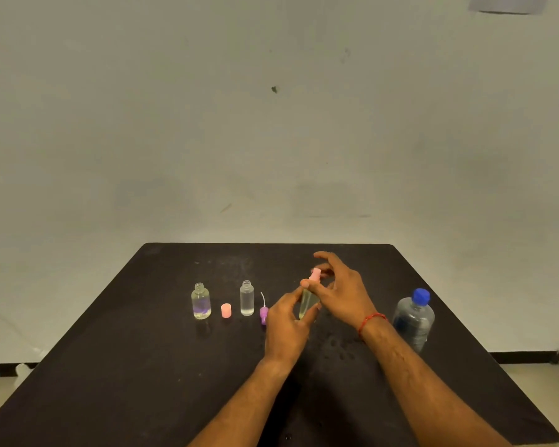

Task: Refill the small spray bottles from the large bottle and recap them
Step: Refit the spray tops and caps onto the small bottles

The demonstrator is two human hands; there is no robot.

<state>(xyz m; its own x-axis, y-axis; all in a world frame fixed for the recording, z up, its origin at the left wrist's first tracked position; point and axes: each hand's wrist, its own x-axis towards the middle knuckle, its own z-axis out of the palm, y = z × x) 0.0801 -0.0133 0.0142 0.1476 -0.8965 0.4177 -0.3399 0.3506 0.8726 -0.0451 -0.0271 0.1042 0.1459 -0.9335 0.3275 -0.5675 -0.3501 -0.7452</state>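
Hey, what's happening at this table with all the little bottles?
A person works with bare hands at a black table. The left hand holds a small yellowish bottle, and the right hand pinches the pink spray top at its neck; going on or coming off, I cannot tell. To the left a round bottle and a slim bottle stand open, a loose pink cap between them, a purple spray head lying beside the slim one. The large bottle stands capped at the right.
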